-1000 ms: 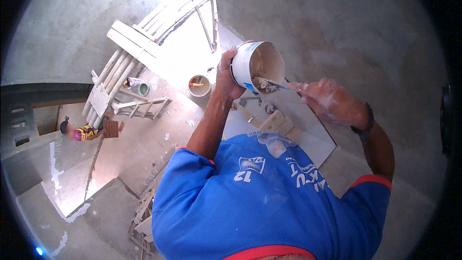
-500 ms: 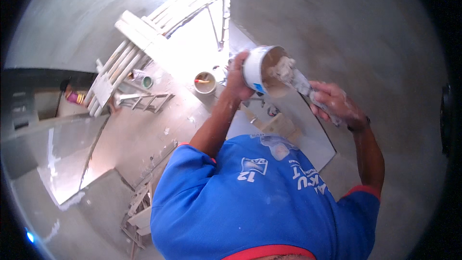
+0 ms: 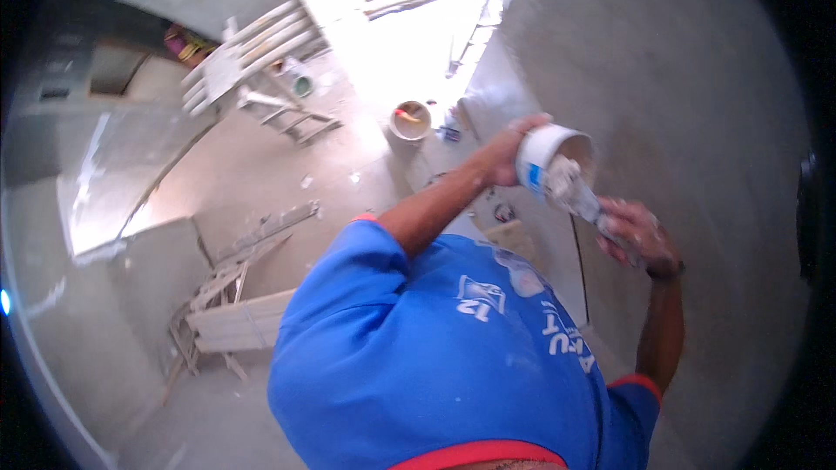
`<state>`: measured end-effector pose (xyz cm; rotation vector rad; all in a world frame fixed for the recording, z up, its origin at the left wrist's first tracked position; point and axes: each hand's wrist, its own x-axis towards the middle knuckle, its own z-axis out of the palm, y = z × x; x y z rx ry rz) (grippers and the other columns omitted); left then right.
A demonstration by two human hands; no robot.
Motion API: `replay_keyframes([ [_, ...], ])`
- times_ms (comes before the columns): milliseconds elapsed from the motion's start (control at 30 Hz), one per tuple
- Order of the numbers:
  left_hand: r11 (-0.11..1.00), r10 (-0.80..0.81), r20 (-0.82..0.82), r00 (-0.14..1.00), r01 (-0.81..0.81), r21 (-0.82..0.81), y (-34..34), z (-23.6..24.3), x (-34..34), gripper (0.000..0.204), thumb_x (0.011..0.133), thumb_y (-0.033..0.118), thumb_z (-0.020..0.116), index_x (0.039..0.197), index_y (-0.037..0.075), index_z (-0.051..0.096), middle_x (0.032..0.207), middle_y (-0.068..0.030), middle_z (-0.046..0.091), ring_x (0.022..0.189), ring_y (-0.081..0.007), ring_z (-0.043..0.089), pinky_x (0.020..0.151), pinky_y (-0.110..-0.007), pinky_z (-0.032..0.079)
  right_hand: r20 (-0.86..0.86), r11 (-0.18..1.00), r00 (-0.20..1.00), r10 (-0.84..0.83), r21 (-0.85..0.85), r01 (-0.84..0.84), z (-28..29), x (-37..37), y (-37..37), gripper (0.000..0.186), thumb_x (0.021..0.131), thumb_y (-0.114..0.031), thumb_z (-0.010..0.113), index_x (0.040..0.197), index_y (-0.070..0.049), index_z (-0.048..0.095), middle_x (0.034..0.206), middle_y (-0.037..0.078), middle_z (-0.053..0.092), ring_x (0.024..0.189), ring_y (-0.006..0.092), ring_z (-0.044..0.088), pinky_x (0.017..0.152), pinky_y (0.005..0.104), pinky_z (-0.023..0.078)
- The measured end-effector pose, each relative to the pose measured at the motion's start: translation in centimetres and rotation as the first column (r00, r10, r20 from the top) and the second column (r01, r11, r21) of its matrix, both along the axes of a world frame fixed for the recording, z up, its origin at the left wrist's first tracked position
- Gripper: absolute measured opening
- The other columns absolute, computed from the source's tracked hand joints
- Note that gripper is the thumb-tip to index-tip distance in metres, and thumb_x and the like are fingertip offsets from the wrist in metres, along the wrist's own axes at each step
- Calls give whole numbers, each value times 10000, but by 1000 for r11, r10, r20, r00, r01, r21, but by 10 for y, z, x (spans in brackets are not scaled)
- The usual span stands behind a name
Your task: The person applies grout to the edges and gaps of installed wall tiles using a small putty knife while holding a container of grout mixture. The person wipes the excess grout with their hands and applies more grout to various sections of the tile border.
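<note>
My left hand (image 3: 505,155) grips a white round tub (image 3: 542,146) with a blue patch, tipped so its mouth faces right. My right hand (image 3: 640,231) is closed round a putty-smeared putty knife (image 3: 589,207); its shape is partly masked by the coating. A thick lump of pale putty (image 3: 564,176) sits on the knife's end, in front of the tub's rim. Whitish smears cover the right fingers.
A grey wall (image 3: 679,96) rises close on my right. On the floor stand a bucket (image 3: 411,120) with a red-handled tool and a small wooden ladder (image 3: 300,120). A plank scaffold (image 3: 279,35) is far left, a person (image 3: 187,43) beside it. Wooden trestles (image 3: 239,318) stand lower left.
The view has turned, and the room has shifted in the picture. Tub and putty knife now appear lower and farther right, with both hands still holding them.
</note>
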<state>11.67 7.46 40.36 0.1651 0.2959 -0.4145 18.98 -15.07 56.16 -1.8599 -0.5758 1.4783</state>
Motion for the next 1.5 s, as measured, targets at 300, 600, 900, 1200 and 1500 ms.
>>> replay_keyframes([
  [300, 995, 102, 10, 995, -102, 16, -5, 15, 2, 552, 879, 470, 469, 1199, 26, 541, 1115, -161, 625, 999, -310, 614, 930, -476, 458, -499, 888, 816, -291, 178, 425, -45, -13, -36, 435, 920, -229, 524, 1253, 32, 423, 709, 62, 580, 417, 51, 449, 360, 182, 387],
  [600, 987, 2, 125, 992, -22, 161, -19, 5, 22, 573, 870, 428, 511, 1256, 6, 492, 1202, -159, 574, 1066, -291, 584, 950, -429, 454, -494, 784, 712, -498, 93, 613, -62, -33, -57, 452, 948, -246, 481, 1288, 37, 387, 717, 82, 588, 401, 60, 450, 343, 199, 398],
  [900, 942, -172, 172, 970, 111, 317, -44, 2, 31, 591, 858, 412, 546, 1253, -25, 498, 1177, -186, 578, 1025, -272, 608, 886, -377, 505, -339, 935, 875, -346, -44, 353, -55, -30, -74, 511, 959, -248, 446, 1361, 51, 343, 680, 40, 572, 409, 56, 452, 366, 211, 409],
  [1200, 823, -540, 69, 839, 508, 254, -69, -19, 23, 598, 861, 445, 541, 1194, -51, 525, 1102, -202, 613, 968, -274, 630, 868, -382, 512, -393, 991, 916, -88, 59, 121, -69, -6, -83, 510, 903, -250, 534, 1297, 63, 456, 645, 42, 574, 401, 56, 447, 360, 212, 396],
  [1500, 812, -539, -135, 831, 556, 179, -77, -46, 25, 541, 868, 452, 528, 1114, -27, 579, 1014, -175, 658, 866, -275, 657, 827, -403, 527, -639, 917, 746, -190, 156, 367, -112, -26, -120, 501, 886, -241, 557, 1306, 18, 469, 697, 60, 588, 432, 74, 474, 402, 206, 418],
])
